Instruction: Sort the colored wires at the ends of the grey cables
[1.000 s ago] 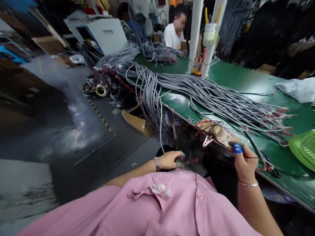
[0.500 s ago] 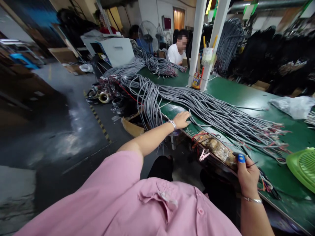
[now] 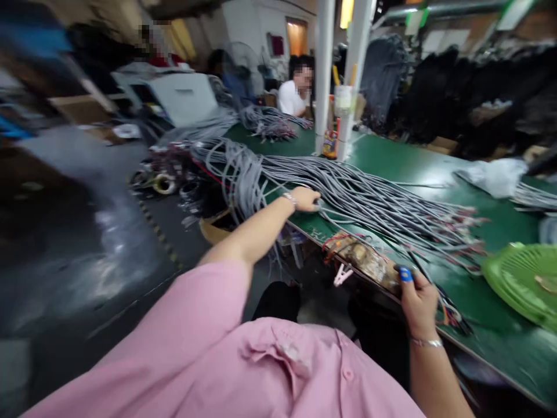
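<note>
My left hand (image 3: 306, 199) reaches far forward over the near table edge. Its fingers are closed around a grey cable (image 3: 333, 216) beside the long bundle of grey cables (image 3: 348, 186), whose stripped ends show red and white wires (image 3: 467, 223). Closer to me on the right, my right hand (image 3: 420, 299) is pinched, with blue tape (image 3: 405, 273) round the thumb. What lies between its fingers is hidden. Just left of it, a brown, tape-covered block (image 3: 363, 258) sits on the table edge, and dark wires (image 3: 452, 316) stick out past the hand.
A pink clothes-peg (image 3: 343, 274) hangs at the table edge. A green basket (image 3: 517, 278) stands right on the green table (image 3: 500, 348). White posts (image 3: 324, 75) rise from the table; a person in white (image 3: 292, 96) sits beyond. Cables droop over an open carton (image 3: 213, 227).
The whole view has shifted, so the table and both hands appear further left. My left hand has closed more tightly at the grey cable; my right hand keeps its place beside the block.
</note>
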`<state>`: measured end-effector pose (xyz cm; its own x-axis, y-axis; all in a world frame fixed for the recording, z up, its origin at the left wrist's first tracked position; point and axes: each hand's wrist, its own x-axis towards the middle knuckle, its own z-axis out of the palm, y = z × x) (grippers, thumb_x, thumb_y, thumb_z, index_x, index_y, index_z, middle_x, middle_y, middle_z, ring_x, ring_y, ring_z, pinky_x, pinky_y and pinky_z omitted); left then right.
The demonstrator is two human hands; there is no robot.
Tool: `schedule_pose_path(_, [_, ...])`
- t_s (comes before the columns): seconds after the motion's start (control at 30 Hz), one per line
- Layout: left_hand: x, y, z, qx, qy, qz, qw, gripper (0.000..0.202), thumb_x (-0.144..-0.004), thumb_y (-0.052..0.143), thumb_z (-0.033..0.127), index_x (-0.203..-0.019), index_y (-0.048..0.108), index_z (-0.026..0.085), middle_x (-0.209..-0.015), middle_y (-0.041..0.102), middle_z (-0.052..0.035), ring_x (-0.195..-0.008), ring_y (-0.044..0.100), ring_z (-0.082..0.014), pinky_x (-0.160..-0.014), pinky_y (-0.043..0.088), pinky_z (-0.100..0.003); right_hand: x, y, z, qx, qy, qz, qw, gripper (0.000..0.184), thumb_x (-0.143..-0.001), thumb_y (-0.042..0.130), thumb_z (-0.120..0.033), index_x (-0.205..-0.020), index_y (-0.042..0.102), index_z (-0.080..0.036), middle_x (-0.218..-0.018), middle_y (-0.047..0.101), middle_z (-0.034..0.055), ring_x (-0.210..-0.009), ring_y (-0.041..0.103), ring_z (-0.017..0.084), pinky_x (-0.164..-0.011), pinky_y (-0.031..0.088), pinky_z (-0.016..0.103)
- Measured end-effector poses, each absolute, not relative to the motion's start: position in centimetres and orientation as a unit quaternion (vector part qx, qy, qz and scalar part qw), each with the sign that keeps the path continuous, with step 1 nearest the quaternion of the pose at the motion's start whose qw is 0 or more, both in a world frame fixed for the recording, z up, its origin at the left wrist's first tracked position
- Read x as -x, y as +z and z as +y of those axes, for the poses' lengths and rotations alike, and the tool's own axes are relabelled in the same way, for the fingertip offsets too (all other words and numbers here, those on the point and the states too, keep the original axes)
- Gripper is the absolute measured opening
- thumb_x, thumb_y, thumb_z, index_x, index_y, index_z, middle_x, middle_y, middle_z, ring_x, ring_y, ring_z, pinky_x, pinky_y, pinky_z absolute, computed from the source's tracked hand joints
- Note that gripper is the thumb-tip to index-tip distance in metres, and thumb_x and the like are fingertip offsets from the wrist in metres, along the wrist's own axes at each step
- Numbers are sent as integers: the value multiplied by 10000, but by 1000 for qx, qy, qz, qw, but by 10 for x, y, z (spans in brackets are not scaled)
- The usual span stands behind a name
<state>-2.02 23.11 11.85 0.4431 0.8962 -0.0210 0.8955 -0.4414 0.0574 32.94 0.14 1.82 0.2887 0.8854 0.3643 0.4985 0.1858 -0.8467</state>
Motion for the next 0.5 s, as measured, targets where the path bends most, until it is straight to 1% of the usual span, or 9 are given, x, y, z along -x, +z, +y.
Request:
schedule_pose_path(0.07, [14, 121, 207, -880, 0, 475, 26, 365, -752, 620, 545, -818, 679, 191, -834, 702, -80, -848, 647, -257, -719, 403, -294, -328, 20, 1, 595, 194, -569, 533, 336, -889, 576, -468, -921, 739, -176, -790, 692, 48, -699, 590, 181, -661, 478, 294])
schedule_pose_path(0.17, [-6, 138, 158, -902, 101, 420, 17, 314, -817, 552, 509, -808, 673, 219, -752, 666, -52, -762, 626, -221, -666, 375, -282, -330, 22, 2, 583, 209, -551, 559, 325, -888, 584, -472, -867, 725, -180, -758, 664, 34, -702, 574, 169, -661, 472, 284])
schedule_pose_path(0.23, [-26, 157, 119, -918, 134, 372, 39, 296, -806, 567, 498, -740, 655, 223, -673, 627, -43, -713, 605, -209, -649, 366, -278, -331, 23, -1, 573, 216, -537, 580, 326, -901, 568, -464, -859, 721, -179, -732, 641, 27, -681, 557, 161, -655, 463, 281])
schedule_pose_path(0.27, [-36, 166, 98, -926, 130, 349, 64, 283, -799, 578, 493, -732, 652, 228, -663, 624, -41, -708, 601, -210, -648, 371, -279, -332, 23, -4, 567, 218, -530, 592, 323, -914, 553, -452, -888, 723, -179, -727, 635, 24, -672, 550, 157, -652, 458, 281])
schedule_pose_path(0.33, [-58, 179, 57, -945, 92, 276, 148, 241, -811, 577, 455, -733, 663, 244, -666, 636, -36, -680, 595, -196, -636, 382, -275, -332, 24, -10, 547, 221, -520, 618, 317, -932, 529, -431, -935, 725, -181, -730, 632, 25, -673, 551, 156, -655, 454, 284])
schedule_pose_path(0.4, [-74, 180, 22, -953, 40, 154, 258, 204, -845, 566, 409, -755, 674, 260, -674, 647, -32, -644, 592, -172, -613, 397, -260, -332, 25, -16, 529, 222, -517, 635, 313, -937, 521, -421, -953, 726, -185, -735, 634, 27, -683, 559, 159, -659, 454, 287])
schedule_pose_path(0.5, [-82, 157, -11, -913, -3, 48, 406, 179, -870, 568, 356, -785, 679, 245, -675, 650, -32, -599, 570, -145, -581, 413, -235, -333, 25, -20, 518, 228, -521, 639, 309, -931, 528, -422, -941, 730, -190, -734, 639, 27, -673, 562, 158, -653, 459, 290])
